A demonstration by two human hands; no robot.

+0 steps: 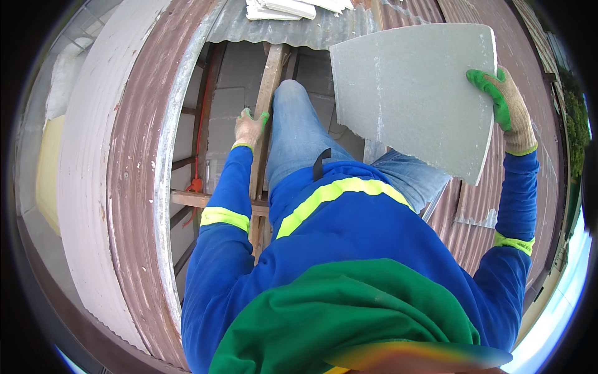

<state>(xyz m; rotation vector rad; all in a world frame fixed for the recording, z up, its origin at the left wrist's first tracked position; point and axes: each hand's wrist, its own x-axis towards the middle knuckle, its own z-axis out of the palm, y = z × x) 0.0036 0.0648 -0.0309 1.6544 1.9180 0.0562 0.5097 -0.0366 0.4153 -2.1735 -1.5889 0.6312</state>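
Observation:
My right hand (pixel 511 109), in a beige work glove with green coated fingers, grips the right edge of a large flat grey board (pixel 417 93). One lower side of the board is broken and jagged, and it is held up over my leg. My left hand (pixel 249 129), gloved alike, is beside a long wooden beam (pixel 269 87) in the roof opening. Its fingers are curled and its thumb lies by the beam; what they hold, if anything, is too small to tell.
Brown corrugated roof sheets (pixel 140 131) lie either side of the opening. A cross timber (pixel 190 198) and an orange cord (pixel 198 140) run inside it, above grey panels (pixel 233 75). White broken pieces (pixel 283 9) lie on a grey corrugated sheet (pixel 299 31) at the far side.

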